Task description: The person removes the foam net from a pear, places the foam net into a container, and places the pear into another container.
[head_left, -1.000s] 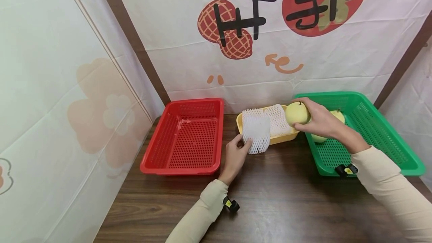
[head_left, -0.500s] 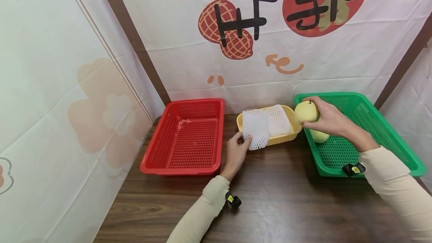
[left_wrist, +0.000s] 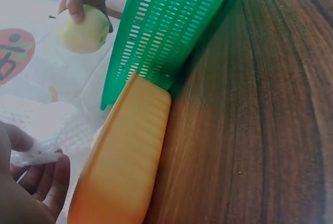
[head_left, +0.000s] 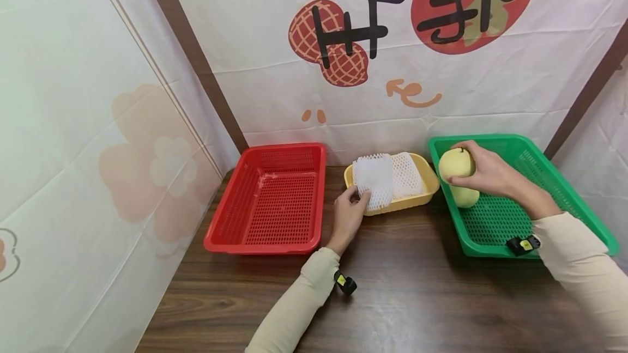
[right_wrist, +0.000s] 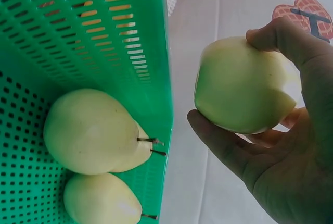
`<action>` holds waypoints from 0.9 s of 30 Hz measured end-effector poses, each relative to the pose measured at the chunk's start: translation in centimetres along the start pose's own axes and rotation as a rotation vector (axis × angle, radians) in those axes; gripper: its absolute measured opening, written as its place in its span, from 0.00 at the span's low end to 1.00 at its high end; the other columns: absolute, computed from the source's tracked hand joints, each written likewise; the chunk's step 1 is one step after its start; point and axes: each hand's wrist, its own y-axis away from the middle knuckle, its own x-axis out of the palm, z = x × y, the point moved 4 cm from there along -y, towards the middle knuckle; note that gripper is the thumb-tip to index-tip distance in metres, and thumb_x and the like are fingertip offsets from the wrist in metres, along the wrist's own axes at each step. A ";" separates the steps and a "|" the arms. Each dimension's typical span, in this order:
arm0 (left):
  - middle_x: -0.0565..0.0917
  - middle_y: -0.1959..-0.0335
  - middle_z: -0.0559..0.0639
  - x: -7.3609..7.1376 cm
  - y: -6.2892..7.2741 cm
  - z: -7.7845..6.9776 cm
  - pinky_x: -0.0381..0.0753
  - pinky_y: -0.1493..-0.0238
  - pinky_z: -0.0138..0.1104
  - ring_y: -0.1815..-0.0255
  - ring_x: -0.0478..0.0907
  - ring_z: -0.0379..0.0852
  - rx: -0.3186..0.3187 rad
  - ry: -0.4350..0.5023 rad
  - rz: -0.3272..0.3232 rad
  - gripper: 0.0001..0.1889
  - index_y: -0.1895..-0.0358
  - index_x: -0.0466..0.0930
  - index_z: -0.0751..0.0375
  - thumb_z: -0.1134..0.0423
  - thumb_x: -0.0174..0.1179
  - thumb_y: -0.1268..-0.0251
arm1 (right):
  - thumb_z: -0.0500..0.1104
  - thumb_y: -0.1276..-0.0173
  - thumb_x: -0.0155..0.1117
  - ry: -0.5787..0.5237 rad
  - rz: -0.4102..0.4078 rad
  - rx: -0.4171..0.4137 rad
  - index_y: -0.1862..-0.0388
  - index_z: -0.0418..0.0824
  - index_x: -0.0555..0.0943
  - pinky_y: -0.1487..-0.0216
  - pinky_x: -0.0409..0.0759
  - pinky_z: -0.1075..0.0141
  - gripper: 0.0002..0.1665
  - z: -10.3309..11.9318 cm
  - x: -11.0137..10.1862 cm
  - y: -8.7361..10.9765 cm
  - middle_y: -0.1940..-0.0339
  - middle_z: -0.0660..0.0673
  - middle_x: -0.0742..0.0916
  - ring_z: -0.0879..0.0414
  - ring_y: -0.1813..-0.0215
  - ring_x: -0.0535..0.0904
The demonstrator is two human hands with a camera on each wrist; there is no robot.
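Note:
My right hand (head_left: 490, 170) grips a yellow-green pear (head_left: 456, 165) above the left rim of the green basket (head_left: 495, 227). In the right wrist view the held pear (right_wrist: 244, 86) sits between thumb and fingers. Several other pears (right_wrist: 91, 130) lie inside that basket. My left hand (head_left: 348, 214) pinches the lower edge of a white foam fruit net (head_left: 374, 178) over the yellow basket (head_left: 430, 178). The left wrist view shows thumb and fingers on the bunched net edge (left_wrist: 39, 153). A second foam net (head_left: 406, 176) lies in the yellow basket.
To the left stands a red basket (head_left: 279, 211) with slotted walls. All three baskets rest on a dark wooden table (head_left: 402, 287). A printed cloth (head_left: 265, 91) hangs close behind them, and another cloth (head_left: 88, 178) hangs on the left.
My right hand has carried the pear rightward from the yellow basket to the green basket's rim. My left hand has shifted slightly right and farther away, drawing the net with it.

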 end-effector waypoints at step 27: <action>0.92 0.60 0.56 1.5 -2.3 0.4 0.82 0.57 0.28 0.64 0.84 0.39 -0.028 -0.047 -0.039 0.11 0.48 0.85 0.65 0.66 0.67 0.30 | 0.51 0.31 0.76 0.059 0.039 0.093 0.25 0.27 0.61 0.64 0.79 0.55 0.49 -5.5 -1.9 0.8 0.44 0.21 0.78 0.34 0.52 0.83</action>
